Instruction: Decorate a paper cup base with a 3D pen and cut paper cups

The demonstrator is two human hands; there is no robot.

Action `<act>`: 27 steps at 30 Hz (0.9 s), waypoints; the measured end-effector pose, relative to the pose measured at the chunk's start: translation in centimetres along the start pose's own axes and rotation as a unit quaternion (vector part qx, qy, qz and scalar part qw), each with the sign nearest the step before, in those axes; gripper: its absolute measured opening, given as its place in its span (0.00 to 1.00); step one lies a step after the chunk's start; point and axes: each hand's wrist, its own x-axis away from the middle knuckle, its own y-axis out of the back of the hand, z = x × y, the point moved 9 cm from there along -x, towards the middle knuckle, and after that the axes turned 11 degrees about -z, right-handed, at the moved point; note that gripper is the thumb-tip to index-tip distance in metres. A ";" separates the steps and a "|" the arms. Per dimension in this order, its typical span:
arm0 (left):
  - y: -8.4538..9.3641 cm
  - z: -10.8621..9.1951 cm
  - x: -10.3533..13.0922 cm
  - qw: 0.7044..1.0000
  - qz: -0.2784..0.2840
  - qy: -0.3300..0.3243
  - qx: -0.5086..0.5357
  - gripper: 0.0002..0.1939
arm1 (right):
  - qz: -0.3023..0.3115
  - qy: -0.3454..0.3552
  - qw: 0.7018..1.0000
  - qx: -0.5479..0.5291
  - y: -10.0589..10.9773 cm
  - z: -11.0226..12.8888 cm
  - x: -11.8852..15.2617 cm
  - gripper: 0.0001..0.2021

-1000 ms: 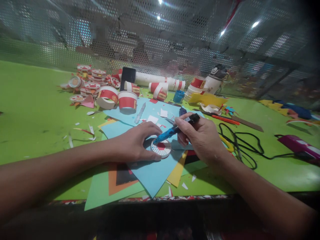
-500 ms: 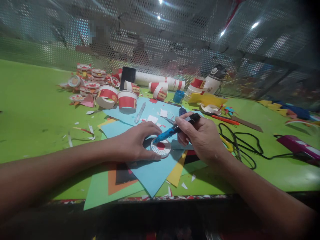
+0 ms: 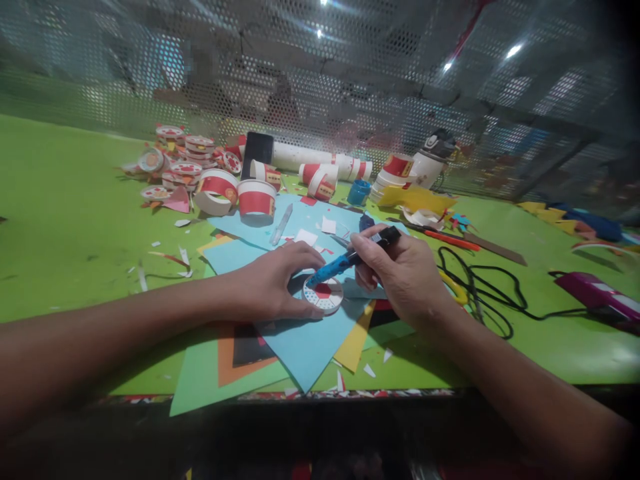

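Observation:
On a light blue paper sheet (image 3: 305,360) lies a round white disc (image 3: 330,303) with a red centre, dividing lines and small blue dots. My left hand (image 3: 283,280) curls around its left side, thumb at the near edge and fingers at the far edge. A blue-and-black marker pen (image 3: 333,268) slants down from my right hand (image 3: 395,267), pinched between thumb and fingers. Its tip is at the disc's upper left; whether it touches I cannot tell. Just behind the pen lie white paper scraps (image 3: 306,237) and a clear pen-like tube (image 3: 281,225).
Cut red-and-white paper cups (image 3: 257,200), finished paper pieces (image 3: 186,172), a black phone (image 3: 258,155) and a blue paint jar (image 3: 359,193) stand behind. To the right lie orange-handled scissors (image 3: 453,240), a black cable (image 3: 500,280) and a purple tool (image 3: 597,293). A perforated screen (image 3: 320,87) rises behind.
The view has shifted very slightly. My left hand still holds the disc, and the pen tip stays over the same upper-left part of it.

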 end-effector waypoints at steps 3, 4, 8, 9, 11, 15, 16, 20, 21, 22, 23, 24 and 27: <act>0.0 0.0 0.0 1.000 0.000 0.005 0.001 0.21 | 0.000 0.002 1.000 0.010 0.0 0.1 -0.1 0.13; 0.0 0.1 -0.1 1.000 0.001 0.006 0.001 0.21 | 0.000 0.003 1.000 0.012 0.0 0.1 -0.1 0.13; 0.0 0.0 -0.1 1.000 -0.001 -0.007 -0.003 0.20 | 0.000 0.001 1.000 0.009 0.0 0.1 0.0 0.14; 0.0 -0.1 -0.1 1.000 -0.001 -0.011 -0.004 0.19 | -0.002 -0.003 1.000 0.007 0.0 0.1 0.0 0.14; 0.0 -0.1 -0.1 1.000 0.001 -0.014 -0.005 0.19 | -0.006 -0.008 1.000 0.006 0.1 0.0 0.0 0.14; 0.0 -0.2 -0.1 1.000 0.004 -0.014 -0.004 0.19 | -0.006 -0.009 1.000 0.000 0.1 -0.1 0.0 0.14; 0.0 -0.2 -0.1 1.000 0.002 -0.012 -0.005 0.19 | -0.005 -0.010 1.000 -0.011 0.1 -0.1 0.0 0.14; 0.0 0.0 -0.1 1.000 0.000 -0.002 -0.013 0.20 | -0.008 -0.007 0.999 -0.048 0.0 0.0 0.1 0.13; -0.1 0.0 -0.1 1.000 0.000 -0.003 -0.012 0.20 | -0.011 -0.005 0.999 -0.048 0.1 0.1 0.1 0.13; -0.1 -0.1 -0.1 1.000 -0.001 -0.005 -0.011 0.20 | -0.013 -0.004 0.999 -0.045 0.1 0.1 0.1 0.14; -0.1 -0.1 -0.1 1.000 -0.001 -0.006 -0.009 0.20 | -0.012 -0.002 0.999 -0.038 0.1 0.2 0.1 0.14; -0.1 -0.1 -0.2 1.000 -0.002 -0.007 -0.007 0.20 | -0.011 -0.002 0.999 -0.030 0.0 0.3 0.1 0.14; -0.1 0.0 -0.2 1.000 -0.002 -0.008 -0.008 0.20 | -0.009 0.006 1.000 -0.004 0.0 0.5 0.2 0.14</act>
